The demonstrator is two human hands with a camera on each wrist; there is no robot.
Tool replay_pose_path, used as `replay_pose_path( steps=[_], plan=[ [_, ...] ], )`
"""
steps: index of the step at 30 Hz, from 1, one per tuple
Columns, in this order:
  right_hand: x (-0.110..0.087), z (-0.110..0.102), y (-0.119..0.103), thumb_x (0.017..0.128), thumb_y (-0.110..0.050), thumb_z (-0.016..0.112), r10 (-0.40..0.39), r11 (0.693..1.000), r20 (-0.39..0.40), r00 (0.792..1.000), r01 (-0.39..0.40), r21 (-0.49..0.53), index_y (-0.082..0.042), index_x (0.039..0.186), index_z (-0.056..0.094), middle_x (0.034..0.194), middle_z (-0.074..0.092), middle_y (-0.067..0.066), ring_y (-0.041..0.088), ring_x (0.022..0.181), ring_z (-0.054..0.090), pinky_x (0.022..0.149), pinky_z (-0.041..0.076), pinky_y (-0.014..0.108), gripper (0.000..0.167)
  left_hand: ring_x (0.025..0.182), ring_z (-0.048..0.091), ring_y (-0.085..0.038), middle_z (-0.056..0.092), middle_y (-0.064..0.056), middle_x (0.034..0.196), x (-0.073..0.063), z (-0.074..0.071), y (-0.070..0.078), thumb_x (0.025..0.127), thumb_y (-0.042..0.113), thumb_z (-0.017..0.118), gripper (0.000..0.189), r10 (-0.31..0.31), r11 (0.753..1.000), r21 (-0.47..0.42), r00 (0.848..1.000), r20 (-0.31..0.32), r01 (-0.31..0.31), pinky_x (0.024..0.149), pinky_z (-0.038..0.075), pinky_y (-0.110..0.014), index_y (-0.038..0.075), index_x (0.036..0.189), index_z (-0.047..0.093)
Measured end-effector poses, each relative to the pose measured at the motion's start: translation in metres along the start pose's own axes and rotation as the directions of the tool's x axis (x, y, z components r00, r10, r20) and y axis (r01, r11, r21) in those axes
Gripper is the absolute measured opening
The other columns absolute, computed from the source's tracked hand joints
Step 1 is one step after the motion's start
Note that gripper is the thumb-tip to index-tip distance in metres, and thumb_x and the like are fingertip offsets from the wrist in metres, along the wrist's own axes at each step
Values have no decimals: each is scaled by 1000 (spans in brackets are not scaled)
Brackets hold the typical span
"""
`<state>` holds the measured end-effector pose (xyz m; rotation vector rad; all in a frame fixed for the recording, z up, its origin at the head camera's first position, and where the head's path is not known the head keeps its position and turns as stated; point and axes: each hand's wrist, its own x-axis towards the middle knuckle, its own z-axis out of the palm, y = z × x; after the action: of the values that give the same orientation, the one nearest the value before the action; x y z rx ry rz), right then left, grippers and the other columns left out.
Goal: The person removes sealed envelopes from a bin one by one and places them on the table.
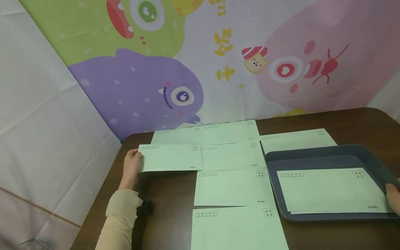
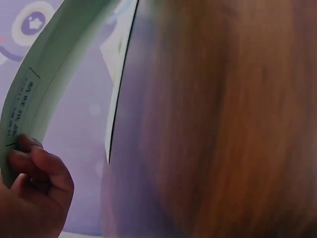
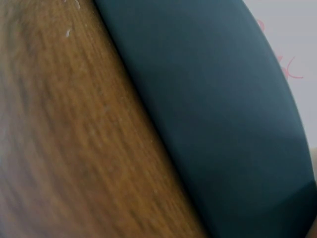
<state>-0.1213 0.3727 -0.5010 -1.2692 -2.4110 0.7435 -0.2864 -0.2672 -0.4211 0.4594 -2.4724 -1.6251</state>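
My left hand (image 1: 132,164) pinches a pale green envelope (image 1: 170,158) by its left end, raised over the table. In the left wrist view that envelope (image 2: 22,109) bends upward from my curled fingers, with small print on the side shown. My right hand (image 1: 394,197), cut off by the frame edge, grips the right side of a dark grey tray (image 1: 312,157), thumb over the rim. Inside the tray lie envelopes, the top one (image 1: 331,191) face up. Only the tray's dark outer side (image 3: 213,109) fills the right wrist view, the hand mostly hidden.
Several envelopes lie in a column down the middle of the brown table (image 1: 168,205), the nearest envelope (image 1: 235,229) at the front. A back left envelope (image 1: 178,135) is partly covered by the held one. Behind the tray lies another envelope (image 1: 297,139). A cartoon cloth (image 1: 225,93) hangs behind.
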Motion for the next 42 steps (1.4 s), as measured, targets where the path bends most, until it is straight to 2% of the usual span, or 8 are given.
replay_pose_path(
  steps=[4,8,13,18,22,34,39,42],
  plan=[
    [-2,1,1,100,-15,28,-6,1000,2,1000,6,2,2,138,30,135,34,26,40,122,34,103,25,48,42,93,46,-26,47,-21,119,4,-5,-3,89,14,34,42,26,988,153,999,33,-31,71,39,-29,-4,126,40],
    [-4,0,0,100,-14,28,-14,1000,21,1000,14,-5,2,138,29,134,33,27,41,120,33,103,26,49,42,102,46,-32,47,-24,121,6,-10,-5,89,18,34,45,30,948,313,994,103,-61,79,39,-38,-3,129,37],
    [-4,0,-1,99,-13,27,-26,1000,26,999,26,1,4,137,29,132,33,28,41,119,33,102,26,50,41,102,47,-34,46,-26,119,7,-12,-7,88,17,37,50,18,900,428,987,158,-85,80,41,-42,-5,132,32],
    [-3,1,0,99,-11,28,-26,1000,14,1000,25,17,6,134,32,129,35,29,42,115,35,98,28,52,39,101,48,-36,47,-28,118,9,-12,-9,85,12,38,54,13,871,481,983,181,-100,78,42,-42,-6,135,28],
    [-3,3,1,98,-10,29,-39,999,1,999,39,29,7,132,34,126,36,29,43,112,37,94,29,53,38,105,48,-39,47,-31,120,9,-13,-10,83,9,40,58,10,852,513,983,184,-104,81,43,-46,-8,137,26],
    [-6,2,-2,98,-9,29,-32,999,-7,999,32,39,7,132,33,127,34,29,43,115,34,99,26,52,38,113,45,-42,45,-31,126,6,-15,-10,85,13,45,57,9,858,502,980,198,-110,90,39,-49,-9,136,29],
    [-6,2,-2,98,-9,29,-40,999,-4,999,40,37,8,132,33,127,34,30,43,114,34,98,27,52,38,110,46,-42,48,-30,121,2,-7,-2,88,14,43,47,69,829,540,985,160,-146,89,38,-50,-9,129,39],
    [-3,2,0,98,-10,29,-43,999,6,999,43,21,7,132,33,128,34,29,43,115,35,97,27,52,39,106,48,-40,51,-26,118,-3,10,12,89,15,43,41,141,802,560,977,158,-206,86,39,-50,-7,124,46]
  ],
)
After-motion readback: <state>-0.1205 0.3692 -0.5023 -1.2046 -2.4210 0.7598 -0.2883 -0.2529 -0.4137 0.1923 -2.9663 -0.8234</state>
